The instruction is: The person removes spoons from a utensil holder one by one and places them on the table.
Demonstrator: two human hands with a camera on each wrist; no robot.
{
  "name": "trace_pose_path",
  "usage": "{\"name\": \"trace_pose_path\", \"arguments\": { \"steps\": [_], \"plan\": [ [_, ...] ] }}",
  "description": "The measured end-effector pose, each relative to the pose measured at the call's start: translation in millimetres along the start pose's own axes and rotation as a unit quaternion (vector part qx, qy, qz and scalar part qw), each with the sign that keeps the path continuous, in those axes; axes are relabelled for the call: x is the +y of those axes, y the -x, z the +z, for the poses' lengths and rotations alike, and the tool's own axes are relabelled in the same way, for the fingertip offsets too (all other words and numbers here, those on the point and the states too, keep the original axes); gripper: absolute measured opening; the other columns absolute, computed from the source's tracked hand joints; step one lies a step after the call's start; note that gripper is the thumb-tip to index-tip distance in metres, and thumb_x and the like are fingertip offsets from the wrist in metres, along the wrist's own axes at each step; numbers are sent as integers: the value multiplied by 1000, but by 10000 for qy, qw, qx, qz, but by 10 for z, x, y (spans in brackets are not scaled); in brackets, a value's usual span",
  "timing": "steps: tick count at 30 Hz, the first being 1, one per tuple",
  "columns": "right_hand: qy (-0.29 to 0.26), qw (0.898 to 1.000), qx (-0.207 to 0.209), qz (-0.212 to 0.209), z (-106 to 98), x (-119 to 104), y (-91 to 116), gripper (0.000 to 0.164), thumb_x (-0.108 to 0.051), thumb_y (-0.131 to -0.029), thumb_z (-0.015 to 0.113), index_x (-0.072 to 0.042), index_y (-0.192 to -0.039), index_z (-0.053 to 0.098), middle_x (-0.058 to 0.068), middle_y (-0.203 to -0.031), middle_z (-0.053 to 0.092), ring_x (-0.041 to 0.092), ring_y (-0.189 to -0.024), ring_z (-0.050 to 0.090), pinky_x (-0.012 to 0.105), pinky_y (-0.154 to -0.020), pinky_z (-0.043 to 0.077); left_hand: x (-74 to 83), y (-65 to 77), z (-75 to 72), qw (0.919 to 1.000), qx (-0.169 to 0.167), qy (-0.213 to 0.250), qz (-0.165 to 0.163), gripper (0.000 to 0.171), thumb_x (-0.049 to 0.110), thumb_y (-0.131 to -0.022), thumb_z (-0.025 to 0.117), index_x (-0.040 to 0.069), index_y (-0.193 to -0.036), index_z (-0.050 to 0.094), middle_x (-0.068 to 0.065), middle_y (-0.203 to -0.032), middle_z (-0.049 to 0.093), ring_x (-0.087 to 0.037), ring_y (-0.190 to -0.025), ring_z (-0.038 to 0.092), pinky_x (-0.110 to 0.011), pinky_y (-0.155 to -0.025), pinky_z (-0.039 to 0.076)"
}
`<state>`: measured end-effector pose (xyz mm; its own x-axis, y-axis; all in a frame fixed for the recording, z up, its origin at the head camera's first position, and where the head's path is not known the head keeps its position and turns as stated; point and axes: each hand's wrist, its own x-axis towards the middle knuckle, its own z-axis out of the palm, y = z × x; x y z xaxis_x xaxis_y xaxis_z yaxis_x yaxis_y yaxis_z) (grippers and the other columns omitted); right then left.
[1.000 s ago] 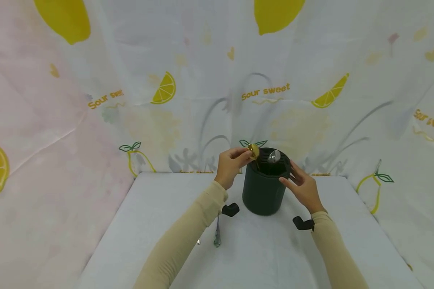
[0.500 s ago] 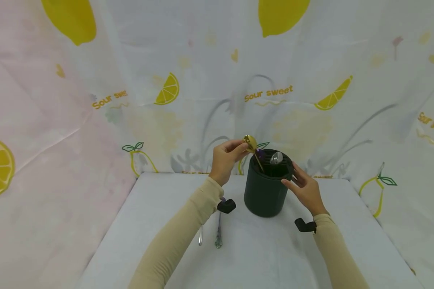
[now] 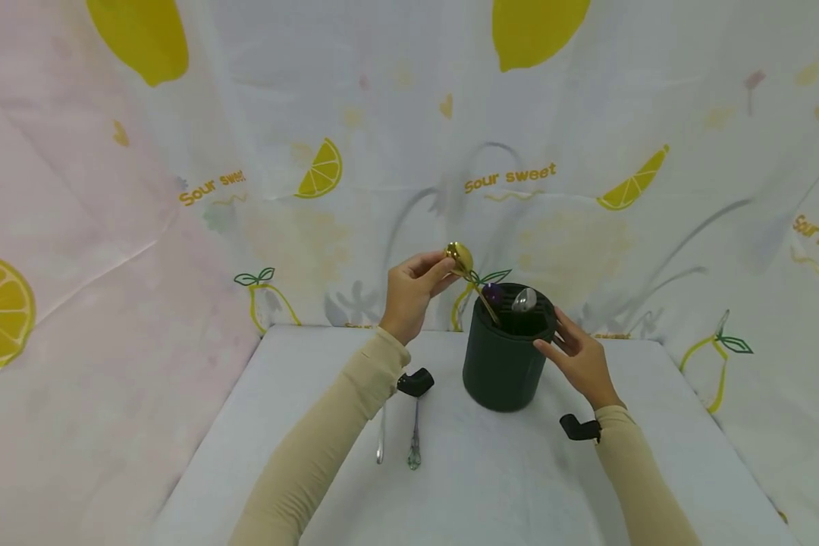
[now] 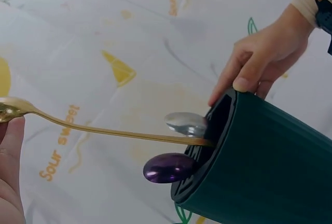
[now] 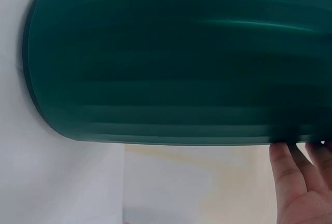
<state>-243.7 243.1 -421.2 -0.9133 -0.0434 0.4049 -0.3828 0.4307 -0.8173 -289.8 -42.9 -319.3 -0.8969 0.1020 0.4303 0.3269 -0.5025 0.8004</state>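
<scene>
My left hand (image 3: pixel 408 299) pinches a gold spoon (image 3: pixel 461 259) by its bowl, up and to the left of a dark green utensil holder (image 3: pixel 501 371). In the left wrist view the gold spoon's long handle (image 4: pixel 124 133) slants down into the holder's opening. My right hand (image 3: pixel 582 365) grips the holder's right side near the rim, thumb in front and fingers farther round. A purple spoon (image 4: pixel 168 168) and a silver spoon (image 4: pixel 187 124) stand bowl-up in the holder. The holder's wall fills much of the right wrist view, with my right fingertips (image 5: pixel 282 154) against it.
Two more pieces of cutlery lie on the white table (image 3: pixel 314 379): one with an ornate handle (image 3: pixel 415 447) and a plain silver one (image 3: pixel 381 447), both partly hidden by the left wrist and its camera. A lemon-printed cloth (image 3: pixel 382 98) hangs behind the table.
The left hand has moved up and left, drawing more of the gold spoon's handle out of the holder. The purple spoon has come into sight. The right hand keeps its place on the holder.
</scene>
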Motion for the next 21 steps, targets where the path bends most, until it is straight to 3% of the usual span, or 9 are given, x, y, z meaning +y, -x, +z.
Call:
{"name": "trace_pose_path", "arguments": {
  "steps": [10, 21],
  "plan": [
    [70, 10000, 7, 48, 21, -6, 26, 72, -21, -90, 73, -5, -150, 36, 18, -150, 38, 39, -129, 45, 37, -97, 45, 234, 28, -111, 9995, 269, 149, 43, 15, 0, -88, 70, -8, -101, 67, -19, -104, 67, -28, -95, 69, -42, -91, 54],
    [133, 9999, 43, 30, 10, -57, 16, 71, -21, -91, 72, -5, -150, 36, 19, -149, 39, 40, -128, 45, 41, -95, 45, 359, 2, -388, 9994, 303, -177, 10, 19, 2, -87, 72, -10, -101, 69, -16, -97, 70, -24, -88, 69, -43, -87, 56]
  ]
}}
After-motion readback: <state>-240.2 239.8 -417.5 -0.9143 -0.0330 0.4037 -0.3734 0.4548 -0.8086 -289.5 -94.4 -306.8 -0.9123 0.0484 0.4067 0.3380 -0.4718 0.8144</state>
